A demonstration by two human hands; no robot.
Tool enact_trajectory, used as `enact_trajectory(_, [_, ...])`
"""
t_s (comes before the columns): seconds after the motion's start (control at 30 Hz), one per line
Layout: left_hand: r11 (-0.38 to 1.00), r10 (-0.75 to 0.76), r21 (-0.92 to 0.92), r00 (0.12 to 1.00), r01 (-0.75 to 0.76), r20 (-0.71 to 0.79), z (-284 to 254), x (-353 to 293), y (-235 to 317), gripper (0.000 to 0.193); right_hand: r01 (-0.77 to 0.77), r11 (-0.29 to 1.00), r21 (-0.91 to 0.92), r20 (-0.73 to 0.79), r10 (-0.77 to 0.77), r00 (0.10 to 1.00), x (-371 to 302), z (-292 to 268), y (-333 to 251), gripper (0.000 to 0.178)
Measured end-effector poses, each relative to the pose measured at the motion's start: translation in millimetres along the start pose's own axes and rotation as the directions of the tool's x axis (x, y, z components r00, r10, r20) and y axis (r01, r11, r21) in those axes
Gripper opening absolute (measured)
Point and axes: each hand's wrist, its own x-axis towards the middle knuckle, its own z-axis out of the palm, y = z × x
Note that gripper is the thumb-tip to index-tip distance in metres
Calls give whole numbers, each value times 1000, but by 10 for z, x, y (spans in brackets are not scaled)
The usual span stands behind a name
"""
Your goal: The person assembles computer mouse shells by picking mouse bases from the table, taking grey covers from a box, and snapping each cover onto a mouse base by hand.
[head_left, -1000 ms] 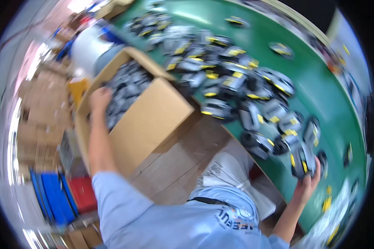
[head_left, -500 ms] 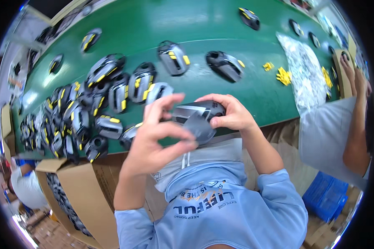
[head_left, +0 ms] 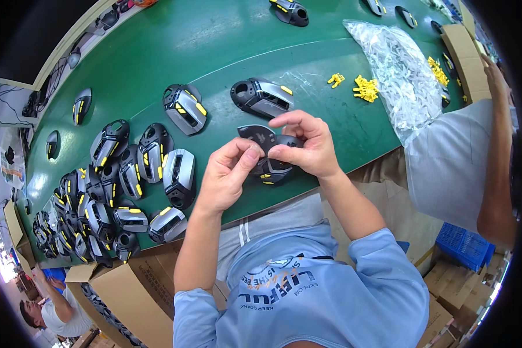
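Over the near edge of the green table, both my hands meet at a black-and-grey mouse shell (head_left: 274, 167) with yellow side pieces. My left hand (head_left: 225, 175) pinches a dark, smooth curved cover (head_left: 254, 133) between thumb and fingers; it stands tilted up above the shell. On the other side, my right hand (head_left: 316, 148) is closed with thumb and fingertips on the shell's dark end. My fingers partly hide where cover and shell touch. Just beyond lies another mouse shell (head_left: 264, 97), and a grey one (head_left: 178, 174) rests left of my left hand.
Many similar shells crowd the table's left (head_left: 98, 197). At right lie yellow plastic parts (head_left: 365, 89) and a clear bag (head_left: 397, 75) of pale pieces. An open cardboard box (head_left: 130, 290) stands below the left edge. A co-worker's arm (head_left: 497, 156) is at right.
My left hand has gone from spread fingers to a pinch, and the dark cover now stands raised beyond the shell. The shell has turned. The whole view has shifted.
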Motion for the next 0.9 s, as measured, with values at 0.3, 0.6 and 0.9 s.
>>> enact_trajectory(0.3, [997, -14, 76, 991, 24, -130, -26, 18, 29, 23, 95, 995, -34, 246, -84, 966, 94, -106, -65, 45])
enact_trajectory(0.6, [972, -227, 61, 973, 225, 26, -187, -28, 167, 23, 364, 835, -412, 559, -84, 825, 410, -178, -430, 27])
enact_trajectory(0.9, [979, 65, -167, 957, -116, -283, -89, -10, 50, 40, 50, 990, 131, -78, -40, 996, 105, -15, -280, 17])
